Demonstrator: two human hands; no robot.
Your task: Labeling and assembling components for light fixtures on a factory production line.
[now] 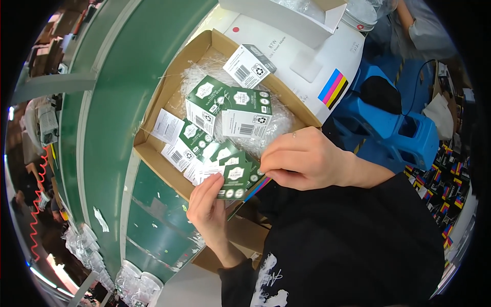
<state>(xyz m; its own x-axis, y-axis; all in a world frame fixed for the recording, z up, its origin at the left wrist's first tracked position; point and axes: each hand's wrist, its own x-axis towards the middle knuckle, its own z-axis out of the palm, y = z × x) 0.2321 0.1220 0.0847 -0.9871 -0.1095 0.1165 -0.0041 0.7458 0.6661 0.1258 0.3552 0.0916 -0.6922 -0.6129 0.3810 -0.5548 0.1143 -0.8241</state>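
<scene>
At the six o'clock edge of a shallow brown cardboard box (207,46), my left hand (205,203) pinches a small green-and-white printed card (236,179), seemingly to steady it; at four o'clock my right hand (309,158) has bunched fingertips, on what I cannot tell.

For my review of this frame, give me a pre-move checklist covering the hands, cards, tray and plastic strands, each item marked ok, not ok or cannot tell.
1. Left hand grips a green-and-white card: ok, held at the near edge of the cardboard tray.
2. Right hand has a strand pinched: cannot tell; its thumb and fingers are drawn together, hiding any contents.
3. Clear plastic strands at hand: ok, heaped in the tray.
4. Strands uncovered: not ok, several cards lie on them.
5. Cards neatly stacked: not ok, they overlap at mixed angles.
</scene>
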